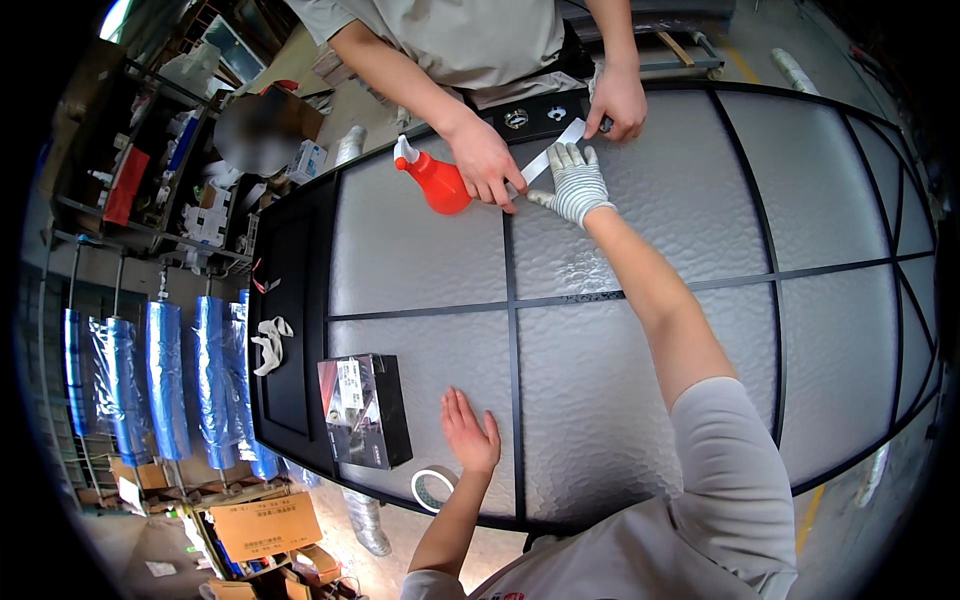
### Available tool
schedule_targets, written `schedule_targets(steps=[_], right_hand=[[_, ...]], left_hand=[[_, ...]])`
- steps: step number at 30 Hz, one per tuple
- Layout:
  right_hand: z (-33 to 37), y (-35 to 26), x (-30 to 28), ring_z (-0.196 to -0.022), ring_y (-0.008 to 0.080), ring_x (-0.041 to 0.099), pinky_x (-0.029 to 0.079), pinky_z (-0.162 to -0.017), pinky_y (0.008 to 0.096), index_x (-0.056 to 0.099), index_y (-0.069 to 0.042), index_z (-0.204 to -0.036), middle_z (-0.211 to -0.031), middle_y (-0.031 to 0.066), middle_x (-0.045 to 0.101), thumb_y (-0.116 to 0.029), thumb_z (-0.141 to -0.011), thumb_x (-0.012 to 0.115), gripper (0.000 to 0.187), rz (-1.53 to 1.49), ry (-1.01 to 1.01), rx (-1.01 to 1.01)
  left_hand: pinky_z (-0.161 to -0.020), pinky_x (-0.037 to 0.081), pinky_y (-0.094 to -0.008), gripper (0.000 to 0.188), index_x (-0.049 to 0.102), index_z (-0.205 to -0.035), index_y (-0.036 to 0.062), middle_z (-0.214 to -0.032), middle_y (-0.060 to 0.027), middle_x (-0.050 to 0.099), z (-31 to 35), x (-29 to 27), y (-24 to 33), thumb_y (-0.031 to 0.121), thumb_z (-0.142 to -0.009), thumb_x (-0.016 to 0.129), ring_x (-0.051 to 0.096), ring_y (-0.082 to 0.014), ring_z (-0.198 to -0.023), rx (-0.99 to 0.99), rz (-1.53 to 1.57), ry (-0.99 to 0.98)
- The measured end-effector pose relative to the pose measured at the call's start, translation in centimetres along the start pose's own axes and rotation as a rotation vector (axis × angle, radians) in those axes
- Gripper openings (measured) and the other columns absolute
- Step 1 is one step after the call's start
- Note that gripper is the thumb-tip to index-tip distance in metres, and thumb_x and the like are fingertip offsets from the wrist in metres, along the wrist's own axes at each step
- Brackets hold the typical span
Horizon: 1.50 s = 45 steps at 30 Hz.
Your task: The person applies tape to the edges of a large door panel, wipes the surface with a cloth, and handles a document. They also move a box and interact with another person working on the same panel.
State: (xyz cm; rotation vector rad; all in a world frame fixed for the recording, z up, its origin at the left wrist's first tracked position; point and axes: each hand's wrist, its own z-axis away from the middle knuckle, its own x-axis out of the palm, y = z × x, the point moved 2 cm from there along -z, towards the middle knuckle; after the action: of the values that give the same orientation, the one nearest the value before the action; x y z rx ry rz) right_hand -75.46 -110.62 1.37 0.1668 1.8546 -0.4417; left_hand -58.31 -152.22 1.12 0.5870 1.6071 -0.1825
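My left hand, bare, rests with stretched fingers on the textured glass of a large black-framed door panel. It lies between a black box and a roll of tape. My right hand wears a striped white glove with bare fingertips. Its spread fingers lie against a flat pale strip near the panel's far edge. Across from me, a co-worker's two hands grip that strip at either end. Beside them, a red spray bottle with a white head lies on the glass.
A crumpled white glove lies on the panel's black left border. Metal lock fittings sit in the far frame. Blue film rolls hang at the left, below cluttered shelves. A cardboard box stands lower left.
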Motion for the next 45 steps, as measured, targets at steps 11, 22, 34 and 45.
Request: schedule_targets(steps=[11,22,34,45], right_hand=[[1.4,2.6,-0.6,-0.132,0.0288,0.03,0.019,-0.109,0.0438,0.039,-0.002,-0.134,-0.142,0.0153,0.035,-0.048,-0.086,0.046,0.067,0.068,-0.023,0.112],[15.9,11.5,-7.3,-0.128,0.0305,0.036,0.029,-0.105,0.0417,0.043,-0.002,-0.129,-0.136,0.0157,0.041,-0.034,-0.089,0.047,0.052,0.076,-0.114,0.149],[48.4,-8.3,-13.0,-0.129,0.0381,0.032,0.016,-0.109,0.0529,0.04,-0.001,-0.132,-0.138,0.0189,0.037,-0.039,-0.076,0.06,0.07,-0.176,-0.314,-0.157],[44.9,-11.5,-11.1,-0.127,0.0343,0.034,0.018,-0.108,0.0503,0.042,-0.004,-0.129,-0.136,0.0159,0.04,-0.037,-0.078,0.06,0.064,-0.052,-0.131,-0.188]], left_hand=[[-0.106,0.026,-0.0473,0.057,0.036,-0.131,-0.0064,-0.14,-0.0227,0.032,0.4,0.0,-0.1,0.017,-0.083,0.054,0.03,-0.0423,-0.128,-0.006,0.063,0.04],[-0.107,0.024,-0.0475,0.056,0.038,-0.13,-0.0067,-0.139,-0.022,0.034,0.5,0.1,0.0,0.024,-0.085,0.052,0.029,-0.0392,-0.13,0.001,0.064,0.072],[-0.108,0.025,-0.0448,0.055,0.038,-0.131,-0.0051,-0.14,-0.0198,0.034,0.9,0.0,-0.5,0.024,-0.086,0.051,0.029,-0.0371,-0.131,-0.021,0.036,0.104],[-0.107,0.027,-0.0434,0.053,0.043,-0.127,-0.0051,-0.14,-0.0216,0.032,1.7,1.0,-0.9,0.024,-0.084,0.054,0.025,-0.0379,-0.133,-0.075,0.196,0.081]])
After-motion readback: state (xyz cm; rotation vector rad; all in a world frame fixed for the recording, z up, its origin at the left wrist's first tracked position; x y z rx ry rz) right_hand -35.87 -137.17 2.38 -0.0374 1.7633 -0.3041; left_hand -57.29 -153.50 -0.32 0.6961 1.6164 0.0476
